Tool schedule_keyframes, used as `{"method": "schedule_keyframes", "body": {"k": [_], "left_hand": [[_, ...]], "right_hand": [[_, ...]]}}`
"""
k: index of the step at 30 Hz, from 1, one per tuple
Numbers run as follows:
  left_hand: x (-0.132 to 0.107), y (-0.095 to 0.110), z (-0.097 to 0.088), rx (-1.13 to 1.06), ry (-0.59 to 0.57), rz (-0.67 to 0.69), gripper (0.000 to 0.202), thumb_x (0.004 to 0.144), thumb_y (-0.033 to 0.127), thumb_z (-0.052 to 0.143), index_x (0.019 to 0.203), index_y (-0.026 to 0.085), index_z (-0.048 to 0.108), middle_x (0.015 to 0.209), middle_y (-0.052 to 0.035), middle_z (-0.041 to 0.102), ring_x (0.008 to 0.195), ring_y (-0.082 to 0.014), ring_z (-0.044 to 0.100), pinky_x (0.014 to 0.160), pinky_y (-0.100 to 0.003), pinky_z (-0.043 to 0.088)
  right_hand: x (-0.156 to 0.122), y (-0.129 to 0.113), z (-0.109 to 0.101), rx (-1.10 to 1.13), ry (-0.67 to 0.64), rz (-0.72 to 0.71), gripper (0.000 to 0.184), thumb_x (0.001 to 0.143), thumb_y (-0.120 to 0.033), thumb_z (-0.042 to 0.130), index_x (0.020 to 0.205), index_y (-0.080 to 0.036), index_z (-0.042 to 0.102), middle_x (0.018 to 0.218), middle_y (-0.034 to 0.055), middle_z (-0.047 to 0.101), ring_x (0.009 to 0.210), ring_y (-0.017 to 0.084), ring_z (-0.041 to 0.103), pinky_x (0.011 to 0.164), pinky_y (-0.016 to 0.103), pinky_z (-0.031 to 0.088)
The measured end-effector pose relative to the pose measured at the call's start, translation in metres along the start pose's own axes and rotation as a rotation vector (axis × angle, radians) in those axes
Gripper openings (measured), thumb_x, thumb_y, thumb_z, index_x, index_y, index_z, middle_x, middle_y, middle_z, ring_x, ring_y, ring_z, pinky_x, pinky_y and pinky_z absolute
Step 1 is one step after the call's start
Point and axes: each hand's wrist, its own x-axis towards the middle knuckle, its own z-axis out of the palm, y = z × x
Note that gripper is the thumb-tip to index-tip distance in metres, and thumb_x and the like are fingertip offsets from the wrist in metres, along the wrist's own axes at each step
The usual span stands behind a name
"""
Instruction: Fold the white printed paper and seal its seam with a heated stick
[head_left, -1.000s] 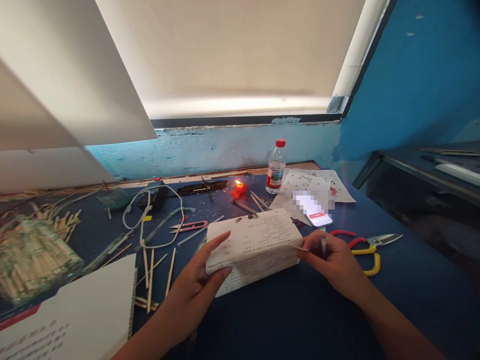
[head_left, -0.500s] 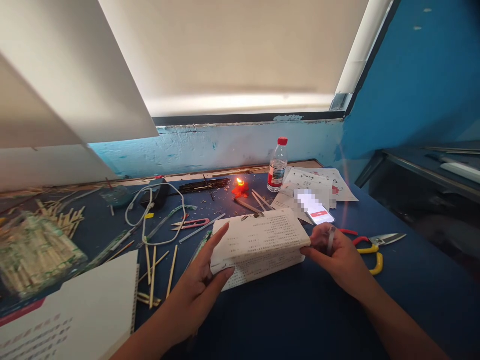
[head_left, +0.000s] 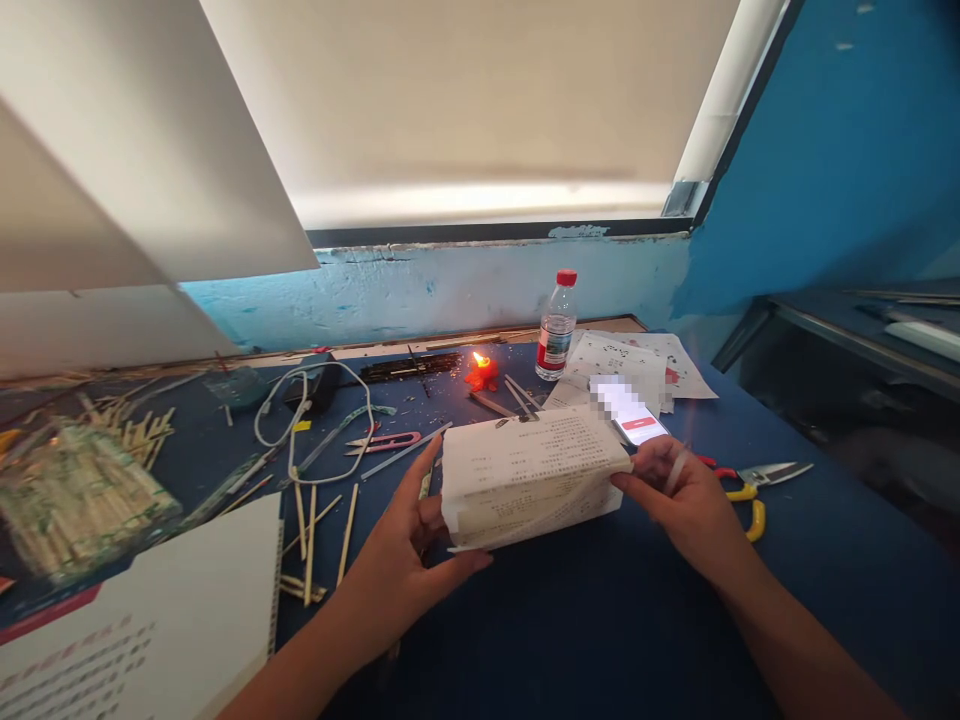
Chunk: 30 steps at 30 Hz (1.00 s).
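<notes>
1. We hold a folded wad of printed paper (head_left: pixel 534 478) between both hands, just above the blue worktop (head_left: pixel 615 620), near its middle.
2. Our left hand (head_left: pixel 409 560) cups the wad's left end, thumb underneath and fingers up the side, closed on it.
3. Our right hand (head_left: pixel 686 500) pinches the right end; a thin pale strip (head_left: pixel 677 468) sticks up between its fingers, too blurred to name.
4. A second ago the wad lay flatter and lower on the worktop. Now it is lifted and tipped towards us, so its folded layers show along the near edge; we judge the folding is being tightened.
5. At twelve o'clock from the wad burns a small red candle (head_left: pixel 481 372), with a water bottle (head_left: pixel 557 327) at one o'clock and a phone (head_left: pixel 628 410) on loose sheets just beyond our right hand.
6. Yellow-and-red-handled snips (head_left: pixel 750 480) lie at three o'clock; pink thread clippers (head_left: pixel 386 442) and wooden sticks (head_left: pixel 307 530) at nine to ten o'clock.
</notes>
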Motion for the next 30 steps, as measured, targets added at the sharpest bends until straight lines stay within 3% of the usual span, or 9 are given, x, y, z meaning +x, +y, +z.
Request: {"method": "schedule_keyframes", "body": {"k": [7, 14, 18, 22, 25, 30], "left_hand": [[0.006, -0.009, -0.004, 0.087, 0.016, -0.060, 0.106, 0.092, 0.031, 0.072, 0.166, 0.025, -0.002, 0.104, -0.0078, 0.083, 0.106, -0.0267, 0.078, 0.105, -0.050, 0.052], [0.003, -0.004, -0.004, 0.108, -0.002, -0.088, 0.100, 0.095, 0.032, 0.068, 0.167, 0.026, -0.002, 0.112, -0.0093, 0.081, 0.109, -0.0251, 0.075, 0.102, -0.045, 0.053], [0.003, -0.005, -0.006, 0.148, 0.008, -0.071, 0.101, 0.094, 0.031, 0.067, 0.166, 0.026, -0.004, 0.110, -0.0076, 0.080, 0.107, -0.0244, 0.075, 0.098, -0.042, 0.054], [0.005, -0.005, -0.007, 0.425, 0.054, -0.042, 0.112, 0.086, 0.035, 0.076, 0.167, 0.024, 0.000, 0.097, -0.0043, 0.080, 0.087, -0.0252, 0.075, 0.086, -0.043, 0.055], [0.005, -0.003, -0.006, 0.579, 0.100, -0.019, 0.107, 0.083, 0.035, 0.078, 0.166, 0.023, 0.011, 0.088, -0.0012, 0.079, 0.088, -0.0265, 0.074, 0.088, -0.043, 0.054], [0.004, -0.003, -0.003, 0.589, 0.076, -0.029, 0.090, 0.088, 0.033, 0.069, 0.164, 0.027, 0.020, 0.087, 0.0021, 0.077, 0.088, -0.0251, 0.075, 0.085, -0.039, 0.054]], "right_hand": [[0.002, -0.001, 0.003, 0.038, 0.027, -0.041, 0.044, 0.073, -0.055, 0.089, 0.087, -0.028, 0.057, 0.088, 0.0051, 0.077, 0.087, 0.029, 0.073, 0.074, 0.040, 0.059], [-0.004, -0.010, 0.007, 0.082, -0.008, 0.059, 0.055, 0.071, -0.059, 0.088, 0.103, -0.029, 0.055, 0.095, 0.0059, 0.081, 0.096, 0.034, 0.077, 0.080, 0.046, 0.061], [-0.006, -0.012, 0.009, 0.095, -0.007, 0.073, 0.059, 0.071, -0.056, 0.089, 0.109, -0.028, 0.054, 0.085, 0.0031, 0.082, 0.083, 0.030, 0.078, 0.070, 0.039, 0.060], [-0.005, -0.010, 0.007, 0.081, 0.001, 0.072, 0.055, 0.073, -0.053, 0.089, 0.108, -0.027, 0.055, 0.082, 0.0014, 0.080, 0.073, 0.025, 0.076, 0.061, 0.033, 0.056], [-0.003, -0.009, 0.006, 0.084, 0.024, 0.061, 0.057, 0.072, -0.055, 0.089, 0.108, -0.026, 0.056, 0.086, 0.0041, 0.081, 0.076, 0.027, 0.077, 0.062, 0.035, 0.057], [-0.003, -0.010, 0.006, 0.048, 0.032, 0.038, 0.054, 0.072, -0.056, 0.089, 0.105, -0.026, 0.058, 0.082, 0.0038, 0.080, 0.081, 0.029, 0.078, 0.069, 0.039, 0.060]]}}
